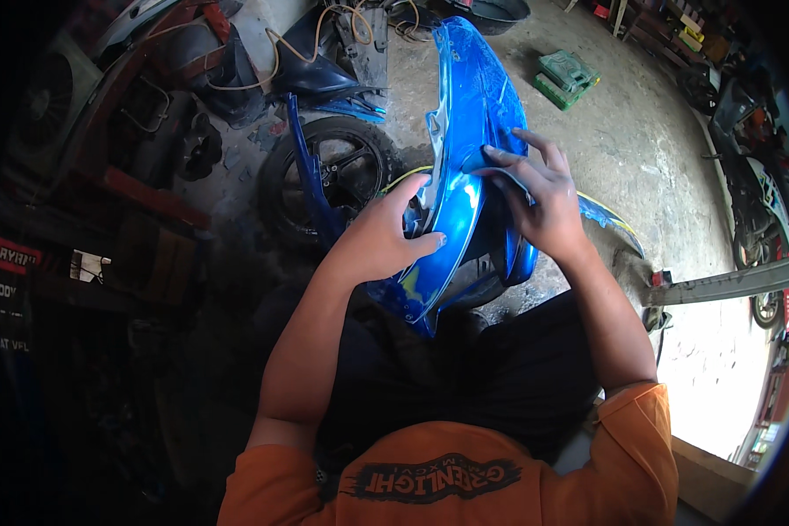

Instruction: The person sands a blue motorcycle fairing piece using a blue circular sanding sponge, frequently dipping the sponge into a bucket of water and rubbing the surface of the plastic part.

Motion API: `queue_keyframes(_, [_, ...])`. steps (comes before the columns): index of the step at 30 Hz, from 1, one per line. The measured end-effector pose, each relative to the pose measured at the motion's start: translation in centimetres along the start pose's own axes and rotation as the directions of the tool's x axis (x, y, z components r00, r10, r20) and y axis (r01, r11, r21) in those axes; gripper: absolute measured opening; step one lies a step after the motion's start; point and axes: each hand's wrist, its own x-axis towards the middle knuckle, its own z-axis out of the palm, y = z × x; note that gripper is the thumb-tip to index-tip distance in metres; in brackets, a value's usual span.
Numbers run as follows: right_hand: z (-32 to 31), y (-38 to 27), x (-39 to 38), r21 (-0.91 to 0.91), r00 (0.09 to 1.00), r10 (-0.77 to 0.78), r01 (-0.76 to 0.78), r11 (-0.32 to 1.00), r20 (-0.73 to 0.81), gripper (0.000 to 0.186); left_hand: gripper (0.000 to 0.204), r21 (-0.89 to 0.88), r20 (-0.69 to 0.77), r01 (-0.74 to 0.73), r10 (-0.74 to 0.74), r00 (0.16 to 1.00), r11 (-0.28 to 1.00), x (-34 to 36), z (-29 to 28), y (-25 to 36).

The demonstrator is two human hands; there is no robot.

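A glossy blue motorcycle fairing panel [478, 96] stands upright in front of me, its lower end between my legs. Scuffed, dull patches mark its upper part, and a yellowish patch shows low down. My left hand [393, 228] grips its left edge, thumb on the blue face and fingers round the rim. On the right side, my right hand [539, 188] is bent over the panel with fingertips against its surface. Between its thumb and fingers is a thin bluish-grey sheet [506, 178], perhaps sandpaper. Greyish dust covers the right fingers.
Behind the panel on the left lies a black spoked motorcycle wheel [346, 167], with a dark blue strip-like part [305, 167] across it. A green plastic case [567, 77] rests on the concrete floor. Parked motorcycles [758, 193] line the right side. A tan hose [276, 53] loops at the back left.
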Motion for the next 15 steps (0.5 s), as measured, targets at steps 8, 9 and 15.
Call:
queue_keyframes(8, [-0.3,-1.2,-0.1,0.106,0.997,-0.018,0.009,0.994,0.081,0.042,0.097,-0.071,0.05,-0.001,0.004,0.999,0.997,0.1,-0.1,-0.5])
queue_keyframes(9, [-0.2,-0.1,0.3,0.029,1.0,0.004,-0.004,1.0,-0.005,0.044,0.097,-0.057,0.033,0.013,-0.011,0.999,0.998,0.2,-0.1,-0.2])
queue_keyframes(15, [0.0,-3.0,-0.5,0.193,0.981,-0.132,0.104,0.976,0.142,0.041,0.096,-0.09,0.101,0.056,-0.047,0.994,0.994,0.1,-1.0,0.5])
